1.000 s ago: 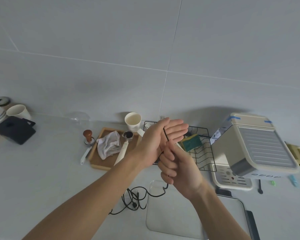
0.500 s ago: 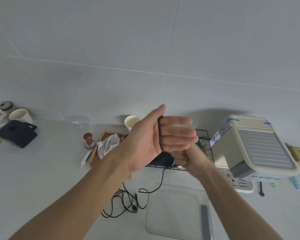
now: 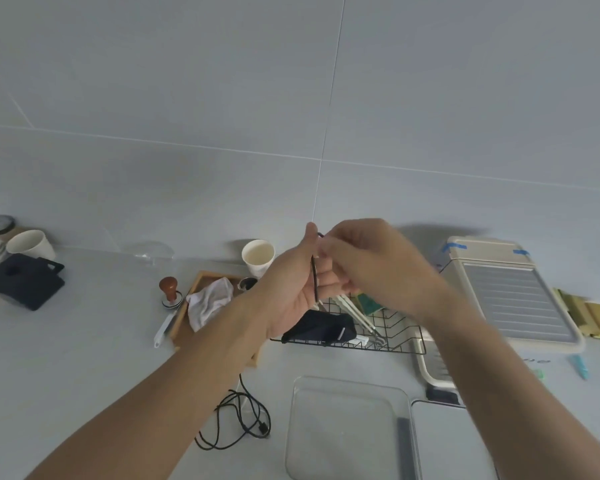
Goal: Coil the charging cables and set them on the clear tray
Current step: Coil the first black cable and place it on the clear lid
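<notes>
Left hand (image 3: 291,292): we noted it raised, fingers extended, grip not closed; black cable (image 3: 314,282) looped round the palm
Right hand (image 3: 371,268): grip pinched the same cable at the left thumb
Second cable (image 3: 243,424): lay tangled on the worktop (image 3: 84,375), just left of the clear tray (image 3: 343,441)

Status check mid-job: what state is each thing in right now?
left hand: raised, palm side-on.
right hand: pinching held cable near its top.
held cable: looped round left hand.
loose cable: tangled on counter, uncoiled.
tray: no cable on it.
cup: upright.
</notes>
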A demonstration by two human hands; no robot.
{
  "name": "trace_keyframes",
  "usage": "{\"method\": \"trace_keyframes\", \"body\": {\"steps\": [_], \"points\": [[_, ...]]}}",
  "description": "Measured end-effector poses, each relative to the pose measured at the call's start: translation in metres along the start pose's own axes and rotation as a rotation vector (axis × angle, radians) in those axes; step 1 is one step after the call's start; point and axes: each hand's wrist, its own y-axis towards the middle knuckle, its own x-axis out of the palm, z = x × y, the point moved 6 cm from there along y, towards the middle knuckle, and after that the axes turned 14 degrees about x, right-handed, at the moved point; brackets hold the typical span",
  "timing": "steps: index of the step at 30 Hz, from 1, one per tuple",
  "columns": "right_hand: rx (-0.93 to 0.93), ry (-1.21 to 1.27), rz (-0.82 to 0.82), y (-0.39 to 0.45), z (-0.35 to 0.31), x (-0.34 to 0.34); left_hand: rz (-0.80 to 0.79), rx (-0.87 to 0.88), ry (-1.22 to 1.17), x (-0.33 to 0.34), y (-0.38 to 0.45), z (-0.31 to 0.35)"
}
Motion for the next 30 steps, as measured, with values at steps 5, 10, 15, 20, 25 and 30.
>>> {"method": "trace_keyframes", "body": {"steps": [5, 10, 15, 20, 25, 30], "points": [[-0.040, 0.116, 0.019, -0.028, 0.049, 0.035, -0.019, 0.037, -0.089, 0.010, 0.012, 0.014], [0.260, 0.551, -0.272, -0.037, 0.131, 0.064, -0.033, 0.021, -0.159, 0.020, 0.007, 0.006], [0.325, 0.434, -0.235, -0.008, 0.169, 0.041, -0.118, -0.089, -0.019, 0.031, -0.008, -0.026], [0.388, 0.367, -0.356, 0.029, 0.151, -0.006, -0.148, -0.244, 0.128, 0.026, -0.017, -0.062], [0.446, 0.157, -0.295, 0.042, 0.120, -0.027, -0.109, -0.267, 0.195, 0.026, -0.013, -0.069], [0.324, 0.212, -0.183, 0.015, 0.079, -0.031, -0.033, -0.287, 0.201, 0.018, -0.002, -0.079]]}}
